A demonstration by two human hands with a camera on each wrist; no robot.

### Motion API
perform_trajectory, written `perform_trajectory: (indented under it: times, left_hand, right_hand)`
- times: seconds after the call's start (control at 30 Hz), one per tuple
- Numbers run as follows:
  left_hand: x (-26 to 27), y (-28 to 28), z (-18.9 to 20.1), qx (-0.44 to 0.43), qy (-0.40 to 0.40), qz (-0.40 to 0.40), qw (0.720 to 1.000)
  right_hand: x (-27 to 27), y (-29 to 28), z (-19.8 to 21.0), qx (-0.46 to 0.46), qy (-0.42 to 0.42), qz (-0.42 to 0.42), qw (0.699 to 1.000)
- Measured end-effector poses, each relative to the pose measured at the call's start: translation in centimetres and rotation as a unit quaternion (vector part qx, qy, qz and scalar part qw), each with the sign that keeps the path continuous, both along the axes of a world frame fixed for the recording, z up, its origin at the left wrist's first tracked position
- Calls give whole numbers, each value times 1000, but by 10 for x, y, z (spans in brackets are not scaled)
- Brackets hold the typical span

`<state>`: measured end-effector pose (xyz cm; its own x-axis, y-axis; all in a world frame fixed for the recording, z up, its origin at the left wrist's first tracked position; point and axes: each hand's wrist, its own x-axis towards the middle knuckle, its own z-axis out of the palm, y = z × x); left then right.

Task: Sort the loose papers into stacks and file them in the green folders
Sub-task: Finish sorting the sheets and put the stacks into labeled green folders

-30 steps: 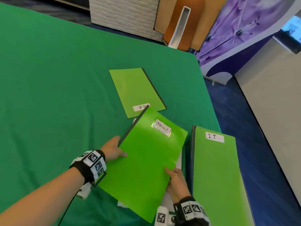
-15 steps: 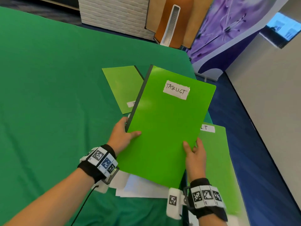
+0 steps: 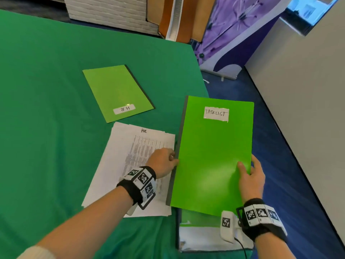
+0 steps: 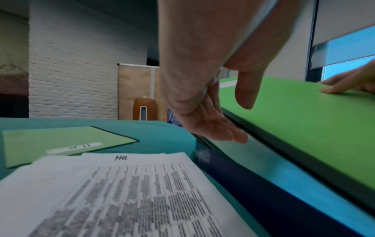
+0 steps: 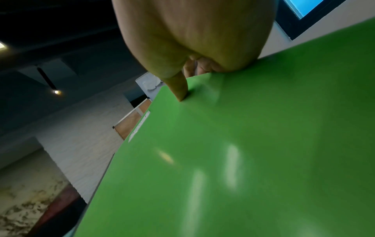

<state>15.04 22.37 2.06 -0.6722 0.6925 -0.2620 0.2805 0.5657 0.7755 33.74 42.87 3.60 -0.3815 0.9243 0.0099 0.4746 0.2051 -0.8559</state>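
Note:
Both hands hold the bright green TASKLIST folder (image 3: 212, 156) level at the table's right edge, above the IT folder (image 3: 196, 220). My left hand (image 3: 164, 161) pinches its dark spine, thumb over the cover and fingers underneath (image 4: 219, 131). My right hand (image 3: 250, 176) pinches the folder's right edge, its thumb (image 5: 179, 89) pressed on the cover. A white paper stack (image 3: 128, 165) headed HR lies on the cloth just left of the folder. Farther back lies the shut HR folder (image 3: 117, 90).
The green-clothed table (image 3: 46, 109) ends just right of the folders, with blue floor below. White paper (image 3: 201, 238) shows at the near end of the IT folder. A white brick block (image 3: 112, 14) and boards stand beyond the far edge.
The TASKLIST folder has been lifted off the middle of the table and carried right over the IT folder. The HR paper stack that it covered now shows.

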Motion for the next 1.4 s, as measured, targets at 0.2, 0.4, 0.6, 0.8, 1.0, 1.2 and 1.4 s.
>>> perform_trajectory:
  times: [0.2, 0.4, 0.6, 0.8, 1.0, 1.2, 1.4]
  left_hand:
    - [37, 49, -31, -119, 32, 10, 992]
    - [51, 69, -43, -167, 69, 100, 978]
    - [47, 66, -54, -198, 61, 93, 974]
    - [40, 44, -55, -166, 32, 146, 975]
    - [7, -19, -58, -246, 48, 265, 931]
    - [-22, -88, -61, -341, 27, 371, 864]
    - [-33, -127, -67, -386, -30, 341, 857]
  right_hand:
    - [24, 54, -18, 5, -96, 18, 995]
    - [12, 75, -56, -17, -165, 61, 984]
    - [3, 73, -81, 18, -300, 122, 946]
    - [-8, 64, -75, 103, -282, 136, 944]
    - [-44, 17, -49, 142, -114, 218, 959]
    - [-79, -60, -35, 41, -51, 370, 927]
    - [-98, -115, -51, -162, -125, 385, 900]
